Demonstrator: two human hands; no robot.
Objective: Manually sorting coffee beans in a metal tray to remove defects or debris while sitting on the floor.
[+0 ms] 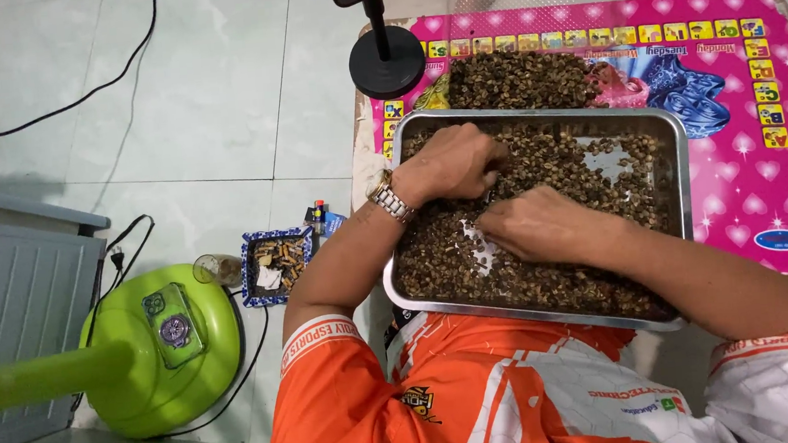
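A rectangular metal tray (677, 124) rests on my lap and holds a thick layer of small dark brown pieces (548, 158). My left hand (450, 163), with a metal watch (388, 197) on its wrist, lies knuckles-up in the tray's left half, fingers curled down into the pieces. My right hand (544, 226) rests palm-down in the middle of the tray, fingers pressed among the pieces. Whether either hand pinches anything is hidden. A second heap of the same brown pieces (519, 80) lies beyond the tray on a pink cartoon mat (767, 192).
A phone stand with a round black base (388, 61) stands at the mat's far left corner. On the tiled floor to my left are a small square dish of butts (275, 264), a glass (215, 267), a green fan base (156, 353) with cables, and a grey box (7, 308).
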